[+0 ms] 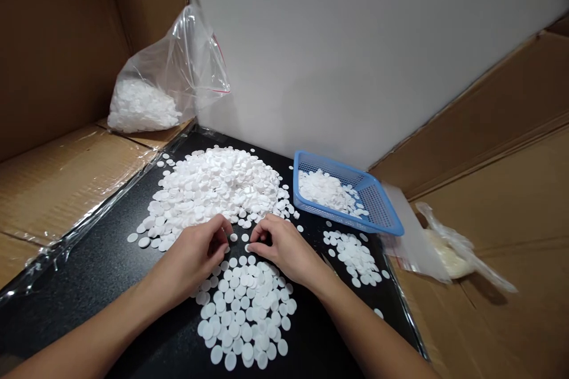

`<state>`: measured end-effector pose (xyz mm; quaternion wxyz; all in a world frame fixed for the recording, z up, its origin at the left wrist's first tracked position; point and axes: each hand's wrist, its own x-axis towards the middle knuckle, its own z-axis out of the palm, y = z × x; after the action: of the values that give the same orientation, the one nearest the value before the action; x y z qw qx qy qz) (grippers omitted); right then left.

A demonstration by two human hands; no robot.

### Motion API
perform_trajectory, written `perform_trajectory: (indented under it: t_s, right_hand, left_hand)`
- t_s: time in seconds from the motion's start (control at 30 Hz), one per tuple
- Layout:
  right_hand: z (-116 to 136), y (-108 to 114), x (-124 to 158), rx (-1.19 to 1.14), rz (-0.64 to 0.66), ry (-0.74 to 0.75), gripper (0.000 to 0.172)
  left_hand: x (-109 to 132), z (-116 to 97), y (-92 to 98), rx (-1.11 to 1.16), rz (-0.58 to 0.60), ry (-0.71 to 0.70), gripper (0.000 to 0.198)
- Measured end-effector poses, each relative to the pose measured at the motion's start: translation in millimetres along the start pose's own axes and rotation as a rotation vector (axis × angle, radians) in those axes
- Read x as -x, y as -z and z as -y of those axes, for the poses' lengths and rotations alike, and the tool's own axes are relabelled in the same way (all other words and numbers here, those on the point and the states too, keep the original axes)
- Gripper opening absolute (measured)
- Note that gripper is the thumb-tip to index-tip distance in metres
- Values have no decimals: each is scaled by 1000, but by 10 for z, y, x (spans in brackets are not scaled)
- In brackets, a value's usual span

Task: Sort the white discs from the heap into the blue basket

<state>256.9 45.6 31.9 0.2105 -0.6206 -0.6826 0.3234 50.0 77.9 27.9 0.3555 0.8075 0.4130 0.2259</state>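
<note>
A large heap of small white discs (222,180) lies on the black table (84,254). Nearer to me is a flatter spread of the same discs (244,314). Between the two, my left hand (207,249) has its fingers curled at a disc by the fingertips. Facing it, my right hand (275,243) pinches the edge of a white disc (249,247) at table level. A few single discs lie between the hands. A smaller group of discs (355,257) sits to the right of my right hand.
A blue basket (393,222) partly filled with discs stands at the back right. A clear bag (144,103) with white pieces rests on cardboard at the back left. Another bag (448,251) lies at the right. A pale wall (333,53) rises behind.
</note>
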Motion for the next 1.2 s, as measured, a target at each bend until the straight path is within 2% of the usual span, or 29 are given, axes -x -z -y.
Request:
perform_trajectory:
  t_s: [0.07, 0.17, 0.3, 0.4, 0.53, 0.6, 0.73, 0.83, 0.97, 1.2]
  right_hand:
    - [0, 4, 4, 1, 20, -6, 10]
    - [0, -4, 4, -16, 18, -10, 12]
    - [-3, -18, 6, 16, -37, 72, 16]
    - [2, -9, 23, 120, -78, 152, 16]
    - [8, 49, 46, 177, 25, 195, 16]
    - [-2, 97, 45, 133, 6, 182, 14]
    - [-38, 166, 32, 82, -111, 121, 13]
    - [-42, 141, 32, 70, -41, 110, 13]
    - [-14, 60, 32, 63, 12, 90, 12]
    - [-43, 35, 25, -9, 38, 86, 11]
  left_hand:
    - [12, 33, 3, -19, 30, -3, 8]
    - [-3, 78, -25, -61, -9, -47, 11]
    - [-48, 110, -119, -198, -36, -185, 14]
    - [-56, 81, -173, -338, 20, -276, 19]
    - [-30, 4, -173, -470, 88, -319, 31]
    - [-18, -4, -173, -499, 79, -323, 36]
    - [-31, 42, -200, -304, -14, -198, 27]
    - [-67, 47, -202, -122, -23, -95, 15]
    - [-100, 28, -176, -36, -13, -78, 15]
    - [-107, 78, -149, -60, -69, -96, 13]
